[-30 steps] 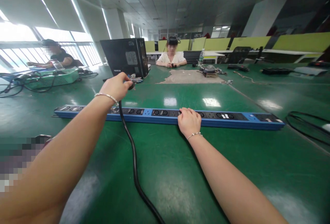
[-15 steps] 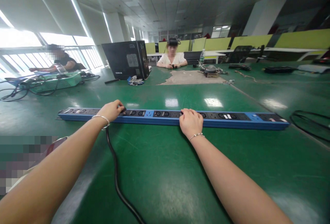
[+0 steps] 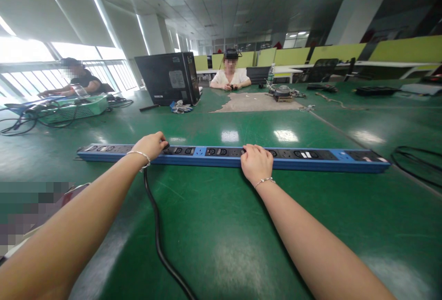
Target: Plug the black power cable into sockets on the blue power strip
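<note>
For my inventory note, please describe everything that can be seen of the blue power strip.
The power strip is long and narrow, with a blue, metal-looking body, black sockets along its top, blue sections between them, and two white labels in its right half. It lies flat across the green table, sockets up. The right hand rests on it near the middle; the left hand holds a black plug at it, left of centre. Whether the plug is seated is hidden.

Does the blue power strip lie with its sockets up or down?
Up: the blue power strip shows outlets along its top, both sides of the right hand.
</note>
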Tool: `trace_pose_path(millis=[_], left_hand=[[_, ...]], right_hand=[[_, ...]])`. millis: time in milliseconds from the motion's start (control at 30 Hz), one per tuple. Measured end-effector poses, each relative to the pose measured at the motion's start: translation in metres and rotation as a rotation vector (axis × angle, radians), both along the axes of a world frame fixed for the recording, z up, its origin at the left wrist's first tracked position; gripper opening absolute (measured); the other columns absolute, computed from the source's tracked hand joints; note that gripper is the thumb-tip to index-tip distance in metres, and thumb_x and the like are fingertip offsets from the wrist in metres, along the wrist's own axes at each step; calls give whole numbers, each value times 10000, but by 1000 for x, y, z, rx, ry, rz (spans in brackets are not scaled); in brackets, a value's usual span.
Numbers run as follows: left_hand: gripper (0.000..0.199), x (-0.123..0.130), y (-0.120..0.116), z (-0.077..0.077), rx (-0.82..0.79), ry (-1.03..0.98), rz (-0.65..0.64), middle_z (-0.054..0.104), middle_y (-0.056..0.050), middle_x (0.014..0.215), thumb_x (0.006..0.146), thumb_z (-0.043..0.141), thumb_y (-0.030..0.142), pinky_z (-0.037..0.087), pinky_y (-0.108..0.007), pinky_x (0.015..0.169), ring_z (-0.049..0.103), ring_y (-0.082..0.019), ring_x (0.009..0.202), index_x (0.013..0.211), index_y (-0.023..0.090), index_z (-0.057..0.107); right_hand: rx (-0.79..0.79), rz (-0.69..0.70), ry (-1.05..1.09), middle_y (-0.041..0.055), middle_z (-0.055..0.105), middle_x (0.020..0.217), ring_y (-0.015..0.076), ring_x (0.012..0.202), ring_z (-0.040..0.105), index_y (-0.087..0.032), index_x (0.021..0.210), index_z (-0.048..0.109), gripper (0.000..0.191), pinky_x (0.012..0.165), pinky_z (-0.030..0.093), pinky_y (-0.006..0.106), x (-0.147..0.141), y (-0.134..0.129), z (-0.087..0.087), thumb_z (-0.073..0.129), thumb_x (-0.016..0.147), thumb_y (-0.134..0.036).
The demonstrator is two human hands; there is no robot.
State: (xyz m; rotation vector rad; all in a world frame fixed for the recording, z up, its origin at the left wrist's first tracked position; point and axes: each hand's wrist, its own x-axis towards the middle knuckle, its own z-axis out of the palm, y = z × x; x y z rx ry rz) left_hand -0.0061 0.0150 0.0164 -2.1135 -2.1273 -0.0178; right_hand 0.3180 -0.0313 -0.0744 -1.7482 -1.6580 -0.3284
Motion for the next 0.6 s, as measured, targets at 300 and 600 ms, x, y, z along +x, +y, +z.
trace_pose_path(millis=[300, 600], left_hand=[[299, -1, 2, -4, -42, -7, 2, 690, -105, 975, 822, 423, 397, 447, -287, 754, 629, -245, 933, 967, 202, 597], [284, -1, 2, -5, -48, 0, 43, 695, -79, 942, 836, 417, 385, 446, -276, 716, 638, -229, 893, 973, 209, 594]], right_hand=[[-15, 3, -5, 34, 658, 1116, 213, 1095, 496, -221, 1026, 652, 313, 919, 263, 378, 0, 0, 1, 416, 821, -207], [4, 8, 7, 37, 662, 1113, 225, 1084, 500, -214, 1013, 658, 316, 915, 257, 382, 1, 1, -1, 406, 823, -214]])
